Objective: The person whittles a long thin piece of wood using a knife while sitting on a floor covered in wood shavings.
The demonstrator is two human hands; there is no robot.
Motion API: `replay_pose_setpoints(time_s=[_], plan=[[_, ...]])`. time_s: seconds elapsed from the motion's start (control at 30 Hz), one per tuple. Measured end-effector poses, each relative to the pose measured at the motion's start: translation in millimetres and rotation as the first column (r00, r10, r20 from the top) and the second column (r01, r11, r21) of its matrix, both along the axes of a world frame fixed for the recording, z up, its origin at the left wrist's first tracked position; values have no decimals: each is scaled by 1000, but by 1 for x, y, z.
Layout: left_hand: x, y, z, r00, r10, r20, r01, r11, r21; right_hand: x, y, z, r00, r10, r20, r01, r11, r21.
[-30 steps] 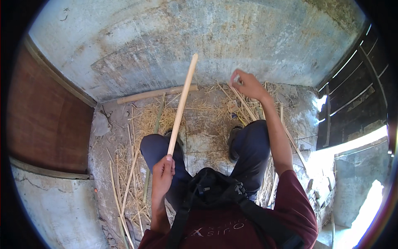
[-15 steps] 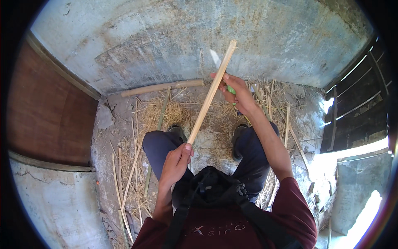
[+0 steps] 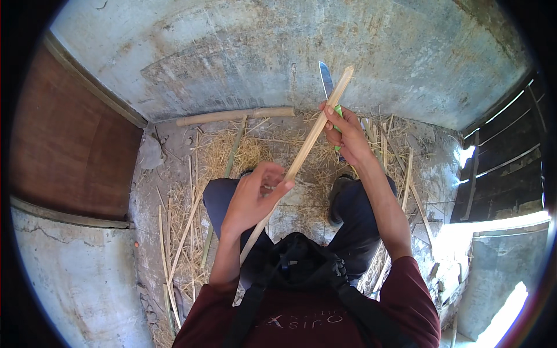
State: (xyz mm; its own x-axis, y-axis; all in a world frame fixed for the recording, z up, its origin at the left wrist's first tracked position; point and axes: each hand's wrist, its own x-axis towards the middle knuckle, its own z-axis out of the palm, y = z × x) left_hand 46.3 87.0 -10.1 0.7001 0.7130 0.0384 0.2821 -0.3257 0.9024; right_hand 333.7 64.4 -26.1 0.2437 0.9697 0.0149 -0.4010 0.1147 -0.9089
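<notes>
A long pale bamboo strip (image 3: pixel 308 142) slants across in front of me, its top end to the far right and its lower end over my lap. My right hand (image 3: pixel 352 137) is closed around a green-handled knife (image 3: pixel 325 79) and pinches the strip's upper part with its thumb. The knife's blade points up, just left of the strip's top end. Beside the strip's lower half, my left hand (image 3: pixel 250 200) has its fingers apart and slightly blurred. Its thumb overlaps the strip; whether it touches is hard to see.
Straw-like shavings (image 3: pixel 214 152) and several thin strips (image 3: pixel 190 232) litter the floor around my feet. A bamboo pole (image 3: pixel 235 116) lies along the foot of the grey wall (image 3: pixel 243 58). A brown panel (image 3: pixel 69 139) stands at left, dark slatted boards (image 3: pixel 505 168) at right.
My left hand has let go of the strip's lower end and opened beside it, further up. The right hand now pinches the strip along with the knife; the strip has shifted toward me and right.
</notes>
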Motion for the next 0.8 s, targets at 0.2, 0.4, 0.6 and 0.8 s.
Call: replay_pose_setpoints(time_s=[0.2, 0.4, 0.6, 0.8], plan=[[41, 37, -1, 989, -138, 59, 148, 958, -244, 2, 3, 2, 997, -30, 78, 34, 998, -52], [41, 44, -20, 971, -160, 176, 218, 895, -389, 10, 2, 7, 988, -152, 9, 152, 985, -81], [34, 49, -40, 945, -210, 252, 302, 858, -416, 10, 11, 12, 901, -433, -32, 432, 901, -34], [31, 47, -45, 946, -214, 242, 302, 854, -424, 22, 12, 9, 825, -546, 145, 551, 834, 7]])
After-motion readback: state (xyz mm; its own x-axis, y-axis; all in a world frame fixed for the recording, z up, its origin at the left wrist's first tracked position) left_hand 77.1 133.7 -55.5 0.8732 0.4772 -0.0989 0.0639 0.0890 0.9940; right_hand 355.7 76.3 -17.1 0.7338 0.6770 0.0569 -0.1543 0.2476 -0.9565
